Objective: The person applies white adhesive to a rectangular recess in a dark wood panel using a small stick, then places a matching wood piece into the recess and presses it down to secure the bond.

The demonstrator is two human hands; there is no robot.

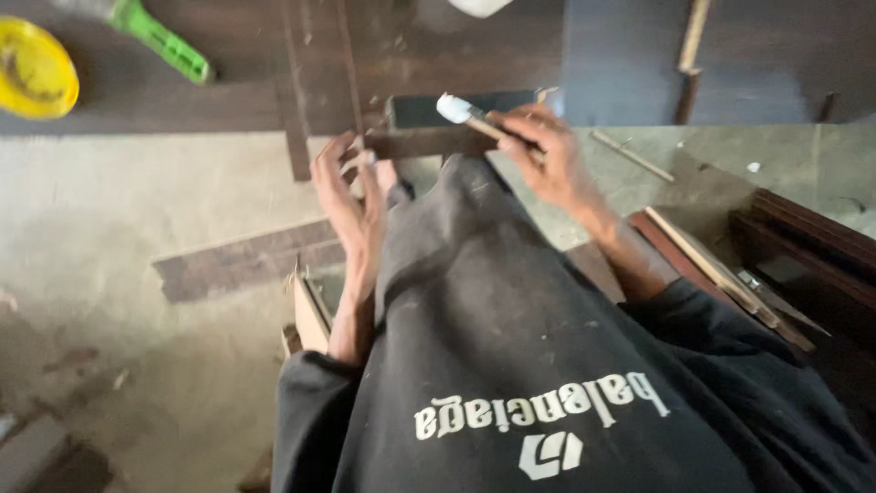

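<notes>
From my remote seat, looking down through the head camera: at far left a yellow bowl (35, 68) sits on the dark worktop (228, 100), with a green-handled tool (164, 41) lying just beside it, both well apart from the hands. Below them a dark wooden strip (242, 260) lies flat on the pale concrete floor (109, 210). Moving toward centre, my left hand (351, 205) is open, fingers spread and slightly curled, its fingertips at the near end of a small dark wooden block (429, 141); I cannot tell whether they actually touch it. The block rests crosswise at the edge of the dark worktop, above my knee in dark, dusty trousers (456, 274). Just right of centre, my right hand (547, 155) is closed around the wooden handle of a small brush (465, 113), whose white-tipped head points left and hovers over the top of the block. At far right, thin pale wooden slats (712, 265) lean across dark timber pieces (812, 246) near my right forearm. The picture is somewhat blurred.
</notes>
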